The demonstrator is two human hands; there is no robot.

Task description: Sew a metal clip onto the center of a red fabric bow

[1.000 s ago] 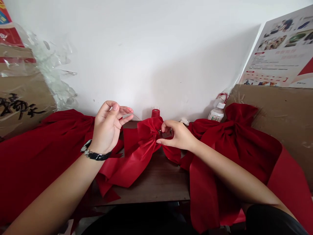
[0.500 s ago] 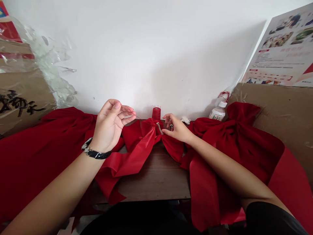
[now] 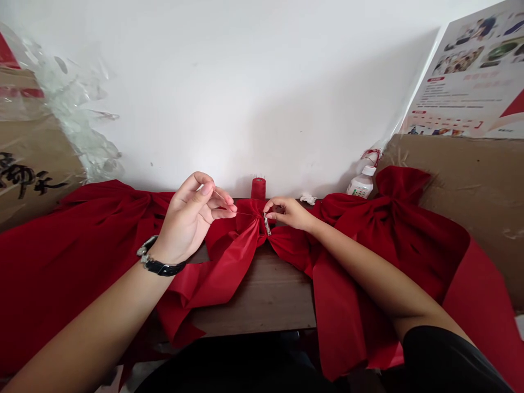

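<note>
Cardboard (image 3: 36, 202) marked in black strokes stands at the left, deep red fabric (image 3: 69, 256) heaped before it, as I view the scene through the head camera. The left hand (image 3: 196, 210), a black strap (image 3: 166, 268) at its wrist, is raised with thumb and forefinger clamped on a thin thread (image 3: 244, 214) that runs right to a red bow (image 3: 235, 262). That bow lies at the centre, its tail draped toward the near edge of the dark tabletop (image 3: 262, 305); a red spool (image 3: 258, 189) stands upright on the far side. A metal clip (image 3: 267, 224) sits at the bow's gathered middle, touched by the right hand (image 3: 290, 213), whose thumb and forefinger are close together; I cannot tell whether they grip clip or cloth. Farther right, a white bottle (image 3: 360, 185) stands near a larger bow (image 3: 397, 202).
</note>
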